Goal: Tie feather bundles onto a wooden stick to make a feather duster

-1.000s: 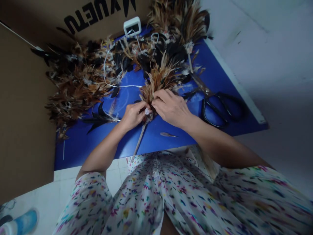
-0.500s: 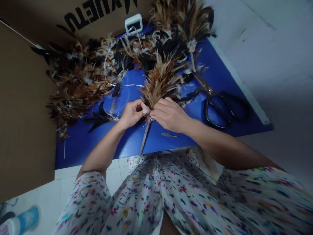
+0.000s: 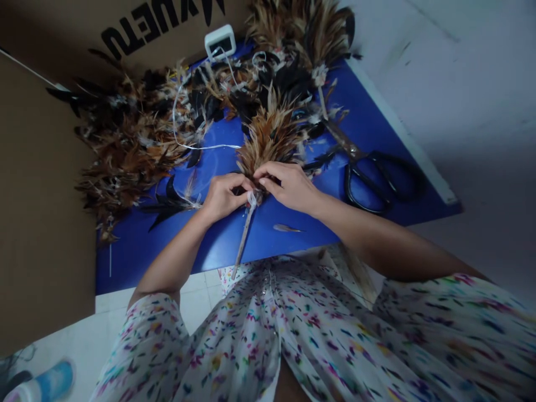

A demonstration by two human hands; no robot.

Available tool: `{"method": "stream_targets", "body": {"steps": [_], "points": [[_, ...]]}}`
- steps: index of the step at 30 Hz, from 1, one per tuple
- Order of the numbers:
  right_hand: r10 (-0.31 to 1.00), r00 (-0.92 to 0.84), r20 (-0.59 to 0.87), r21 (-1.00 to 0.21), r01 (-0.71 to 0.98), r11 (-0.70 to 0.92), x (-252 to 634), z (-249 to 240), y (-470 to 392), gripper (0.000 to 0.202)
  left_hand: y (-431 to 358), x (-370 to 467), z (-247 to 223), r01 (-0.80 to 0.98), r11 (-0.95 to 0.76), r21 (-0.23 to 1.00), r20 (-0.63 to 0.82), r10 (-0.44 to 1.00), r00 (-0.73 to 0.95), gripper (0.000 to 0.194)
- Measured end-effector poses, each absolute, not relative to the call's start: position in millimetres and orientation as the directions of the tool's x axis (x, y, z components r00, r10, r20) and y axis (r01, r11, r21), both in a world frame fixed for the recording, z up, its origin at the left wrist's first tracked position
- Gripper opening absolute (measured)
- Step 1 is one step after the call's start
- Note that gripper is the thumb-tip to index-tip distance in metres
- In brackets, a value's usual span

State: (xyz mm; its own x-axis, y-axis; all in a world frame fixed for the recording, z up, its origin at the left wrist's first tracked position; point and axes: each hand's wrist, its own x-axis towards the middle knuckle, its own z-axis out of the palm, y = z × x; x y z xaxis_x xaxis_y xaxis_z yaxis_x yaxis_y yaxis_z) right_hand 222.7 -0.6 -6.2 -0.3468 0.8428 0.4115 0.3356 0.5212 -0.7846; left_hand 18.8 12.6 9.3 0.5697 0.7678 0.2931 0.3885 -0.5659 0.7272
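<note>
A feather duster (image 3: 270, 131) with brown and tan plumes lies at the table's near middle, its thin stick (image 3: 243, 243) pointing toward me. My left hand (image 3: 228, 195) is closed in a pinch on the duster where the plumes meet the stick. A loop of white string (image 3: 251, 198) hangs by its thumb. On the other side of this neck is my right hand (image 3: 288, 184), thumb and index finger brought close together against the feather bases. Whatever lies between its fingertips is too small to make out. White string (image 3: 209, 147) also runs left from the plumes.
Loose brown and black feathers (image 3: 125, 151) heap over the left and back of the blue table (image 3: 218, 240). Black-handled scissors (image 3: 360, 162) lie to the right, below another feather bundle (image 3: 310, 33). A small white device (image 3: 220, 42) stands before a cardboard box (image 3: 167, 39).
My right hand's fingers have lifted and drawn slightly away from the neck, opening a small gap to the left hand. The white loop now shows over the stick. The view has shifted slightly.
</note>
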Motion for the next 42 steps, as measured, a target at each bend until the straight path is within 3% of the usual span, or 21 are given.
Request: {"method": "stream_targets", "body": {"steps": [6,9,15,21,31,36,39,42], "points": [[0.845,-0.339,0.413,-0.802,0.304,0.514,222,-9,1,0.012,17,16,2,0.379,-0.881,0.284,0.509,0.473,0.719,0.019],[0.843,-0.339,0.417,-0.813,0.276,0.513,222,-10,2,0.012,16,14,-2,0.394,-0.902,0.177,0.529,0.425,0.735,0.017],[0.848,-0.352,0.397,-0.833,0.25,0.494,222,-8,3,0.011,13,10,-5,0.408,-0.887,0.215,0.518,0.458,0.723,0.021],[0.82,-0.368,0.439,-0.819,0.21,0.533,224,-10,4,0.01,16,8,-9,0.399,-0.91,0.109,0.548,0.39,0.74,0.02],[0.784,-0.344,0.517,-0.73,0.302,0.613,219,-12,1,0.012,15,9,-9,0.353,-0.914,0.2,0.596,0.4,0.696,0.018],[0.802,-0.276,0.53,-0.729,0.335,0.597,221,-7,-1,0.02,14,9,-9,0.406,-0.901,0.154,0.562,0.418,0.714,0.018],[0.797,-0.319,0.512,-0.741,0.305,0.598,223,-7,-1,0.027,14,10,-8,0.423,-0.89,0.172,0.544,0.444,0.712,0.019],[0.765,-0.364,0.531,-0.704,0.314,0.637,222,-10,0,0.021,14,12,-7,0.378,-0.911,0.166,0.591,0.399,0.701,0.017]]}}
